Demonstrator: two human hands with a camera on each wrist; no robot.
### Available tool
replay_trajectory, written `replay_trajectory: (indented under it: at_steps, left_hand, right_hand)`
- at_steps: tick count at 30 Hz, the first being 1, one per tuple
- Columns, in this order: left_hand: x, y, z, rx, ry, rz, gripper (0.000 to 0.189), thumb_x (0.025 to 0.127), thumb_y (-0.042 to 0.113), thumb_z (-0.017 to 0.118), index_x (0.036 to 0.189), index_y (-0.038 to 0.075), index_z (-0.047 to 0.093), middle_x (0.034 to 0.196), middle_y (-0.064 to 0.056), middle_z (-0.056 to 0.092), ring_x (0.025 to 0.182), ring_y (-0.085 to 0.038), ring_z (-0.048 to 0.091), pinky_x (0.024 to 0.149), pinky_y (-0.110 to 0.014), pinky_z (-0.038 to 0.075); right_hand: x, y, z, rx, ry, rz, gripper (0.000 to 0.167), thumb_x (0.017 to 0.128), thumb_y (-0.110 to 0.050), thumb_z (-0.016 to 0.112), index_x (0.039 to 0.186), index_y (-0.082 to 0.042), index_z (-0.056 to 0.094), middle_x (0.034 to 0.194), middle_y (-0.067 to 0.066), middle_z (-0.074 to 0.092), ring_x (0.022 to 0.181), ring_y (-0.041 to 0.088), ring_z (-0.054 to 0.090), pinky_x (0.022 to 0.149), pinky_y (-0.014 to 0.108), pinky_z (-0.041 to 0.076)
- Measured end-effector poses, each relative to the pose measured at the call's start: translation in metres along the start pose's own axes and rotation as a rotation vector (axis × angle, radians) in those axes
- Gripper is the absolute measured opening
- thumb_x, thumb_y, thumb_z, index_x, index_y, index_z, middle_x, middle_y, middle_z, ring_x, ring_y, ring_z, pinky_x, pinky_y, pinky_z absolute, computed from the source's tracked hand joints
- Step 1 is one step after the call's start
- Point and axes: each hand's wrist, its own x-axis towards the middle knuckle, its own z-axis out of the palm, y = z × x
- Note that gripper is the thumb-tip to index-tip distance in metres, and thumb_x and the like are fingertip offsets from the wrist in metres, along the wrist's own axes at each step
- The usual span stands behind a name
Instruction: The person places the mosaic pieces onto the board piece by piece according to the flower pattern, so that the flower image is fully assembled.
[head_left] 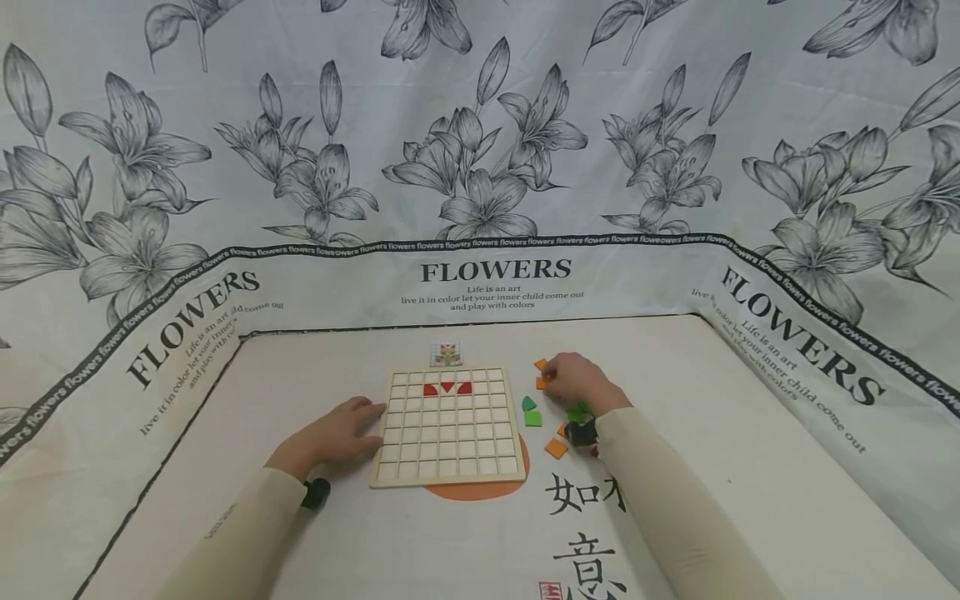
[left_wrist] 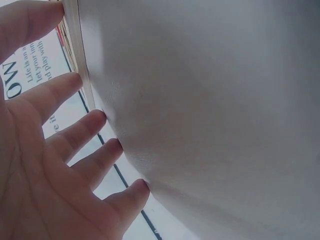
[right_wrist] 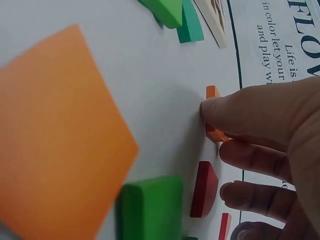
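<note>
The wooden grid board lay on the tabletop, its lower right corner over a printed orange circle. The left hand stood at the board's left edge with its fingers spread, its grip loose and its thumb and index fingertip against the rim. Beyond the board's far edge came the small pattern card, then a narrow strip of cloth before the black line where the flowered curtain rose. The gap between the board's right edge and the nearest green piece was slim; the widest room ran right of the right hand, out to the curtain's side panel.

The right hand's grip pinched an orange piece between thumb and index finger, right of the board's far corner.

Only the head view gave the full grid, with three red shapes side by side in the second row. The right wrist view showed dark red pieces below the fingers, which the hand covered from above, and a large orange square close to the lens. The left wrist view revealed the board's thickness at the fingertips.
</note>
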Motion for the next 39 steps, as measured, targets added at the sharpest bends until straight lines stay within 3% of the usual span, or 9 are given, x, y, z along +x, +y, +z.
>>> replay_trajectory:
  at_steps: [13,19,26,39]
  left_hand:
    - [-0.001,0.0,0.0,-0.003,0.003,0.001,0.064,0.091,0.035,0.059,0.148,0.013,0.041,0.152,-0.019,0.036,0.139,-0.039,0.036,0.111,-0.055,0.036]
    - [0.0,0.0,0.0,0.006,0.003,-0.006,0.064,0.091,0.036,0.059,0.148,0.013,0.041,0.152,-0.019,0.035,0.14,-0.039,0.036,0.112,-0.055,0.035]
    - [0.0,0.0,0.001,0.009,0.005,-0.007,0.064,0.092,0.037,0.058,0.149,0.014,0.04,0.153,-0.018,0.035,0.14,-0.038,0.035,0.112,-0.054,0.035]
    - [-0.002,0.002,-0.002,-0.004,0.003,0.0,0.063,0.092,0.034,0.059,0.148,0.012,0.041,0.152,-0.019,0.035,0.139,-0.039,0.035,0.111,-0.056,0.035]
  right_hand:
    - [-0.003,-0.008,0.001,-0.019,0.032,-0.02,0.035,0.086,-0.024,0.068,0.118,-0.01,0.068,0.118,0.007,0.066,0.104,0.024,0.059,0.097,0.045,0.049]
    - [-0.006,-0.031,0.003,0.044,0.045,-0.086,0.033,0.084,-0.027,0.072,0.114,-0.012,0.07,0.112,0.002,0.068,0.099,0.021,0.058,0.095,0.04,0.05]
    - [-0.006,-0.062,0.008,0.009,0.038,-0.185,0.031,0.084,-0.03,0.072,0.112,-0.017,0.07,0.112,-0.001,0.067,0.095,0.018,0.057,0.087,0.038,0.051]
    - [0.0,-0.111,0.027,0.015,0.01,-0.333,0.03,0.086,-0.029,0.071,0.113,-0.017,0.072,0.11,-0.002,0.068,0.102,0.017,0.061,0.092,0.036,0.052]
